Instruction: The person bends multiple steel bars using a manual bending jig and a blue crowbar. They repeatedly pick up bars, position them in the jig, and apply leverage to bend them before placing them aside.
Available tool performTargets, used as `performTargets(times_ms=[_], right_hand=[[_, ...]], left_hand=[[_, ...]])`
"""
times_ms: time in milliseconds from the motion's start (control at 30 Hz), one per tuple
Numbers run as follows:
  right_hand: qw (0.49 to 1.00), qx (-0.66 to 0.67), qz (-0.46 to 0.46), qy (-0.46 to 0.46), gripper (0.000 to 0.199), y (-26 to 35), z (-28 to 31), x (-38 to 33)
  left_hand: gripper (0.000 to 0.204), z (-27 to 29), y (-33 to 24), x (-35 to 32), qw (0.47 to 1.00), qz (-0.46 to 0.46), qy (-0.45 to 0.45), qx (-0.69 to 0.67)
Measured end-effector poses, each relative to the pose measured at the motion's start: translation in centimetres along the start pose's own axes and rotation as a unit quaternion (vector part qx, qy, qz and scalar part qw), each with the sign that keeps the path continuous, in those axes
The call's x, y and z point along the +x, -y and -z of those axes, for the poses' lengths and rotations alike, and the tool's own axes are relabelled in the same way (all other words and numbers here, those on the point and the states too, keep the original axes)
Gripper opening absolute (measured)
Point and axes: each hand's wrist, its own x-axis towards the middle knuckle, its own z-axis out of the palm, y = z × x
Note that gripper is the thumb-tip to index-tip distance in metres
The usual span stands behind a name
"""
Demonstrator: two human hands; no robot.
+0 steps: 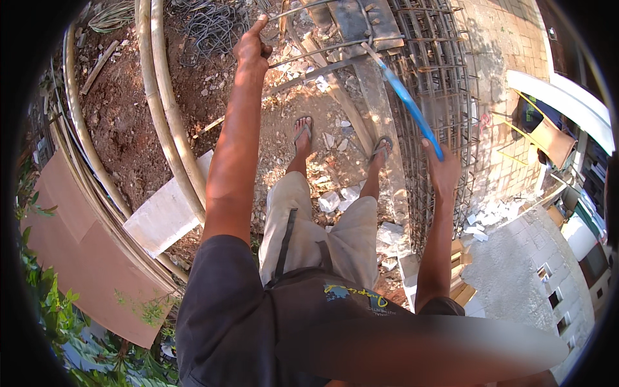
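Observation:
My left hand (251, 49) is closed around the left side of a thin steel rebar rod (316, 53), bent into a frame-like shape. The rod reaches right, over a dark metal plate (364, 22) on a wooden bench. My right hand (443, 169) is wrapped round the lower end of a blue-handled rebar bending bar (407, 100). That bar slants up and left, and its bare metal tip meets the rod at the near edge of the plate. Whether the tip is hooked over the rod, I cannot tell.
Right of the bench lie long rebar cages (438, 84). Bamboo poles (158, 90) and tangled wire (209, 32) are at the left. Timber planks (342, 106) and broken stones (329, 201) surround my sandalled feet. Farther right stands a brown chair (558, 145).

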Motion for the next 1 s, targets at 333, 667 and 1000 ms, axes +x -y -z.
performTargets(times_ms=[333,667,1000], right_hand=[[0.993,0.023,0.059,0.102,0.064,-2.8,-1.6,2.0],[0.976,0.042,0.084,0.196,0.063,-2.3,0.3,3.1],[0.966,0.081,0.124,0.212,0.056,-3.7,0.3,5.1]], left_hand=[[0.05,-0.7,0.5,-2.8,0.848,-0.393,-0.092,0.344],[0.124,-5.7,-2.0,-9.0,0.546,-0.488,0.167,0.66],[0.124,-5.5,-1.9,-9.0,0.54,-0.465,0.137,0.688]])
